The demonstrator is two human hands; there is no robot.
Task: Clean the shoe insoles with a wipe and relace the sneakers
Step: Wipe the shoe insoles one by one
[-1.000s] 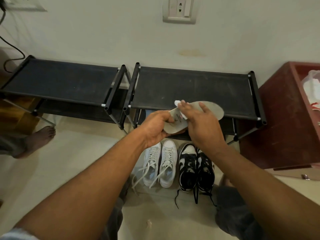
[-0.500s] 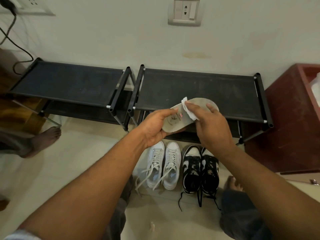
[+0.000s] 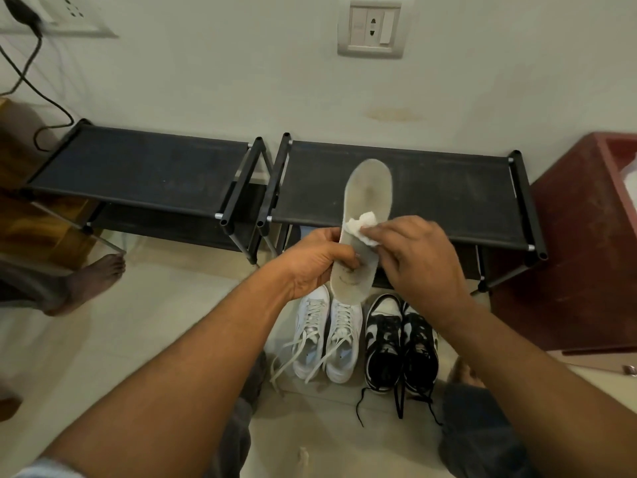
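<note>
A grey insole (image 3: pixel 367 198) stands nearly upright in the middle of the view, toe end up. My left hand (image 3: pixel 319 262) grips its heel end, thumb across the face. My right hand (image 3: pixel 424 257) pinches a crumpled white wipe (image 3: pixel 362 226) and presses it against the middle of the insole. Below on the floor stand a pair of white sneakers (image 3: pixel 325 336) with loose laces and a pair of black-and-white sneakers (image 3: pixel 401 343) with untied black laces.
Two low black shoe racks (image 3: pixel 148 167) (image 3: pixel 448 191) stand against the wall behind the insole. A dark red cabinet (image 3: pixel 582 243) is at the right. Another person's bare foot (image 3: pixel 89 284) rests at left. A small white scrap (image 3: pixel 303 457) lies on the floor.
The insole has turned from lying sideways to standing nearly upright. My right hand with the wipe now sits lower, at the insole's middle.
</note>
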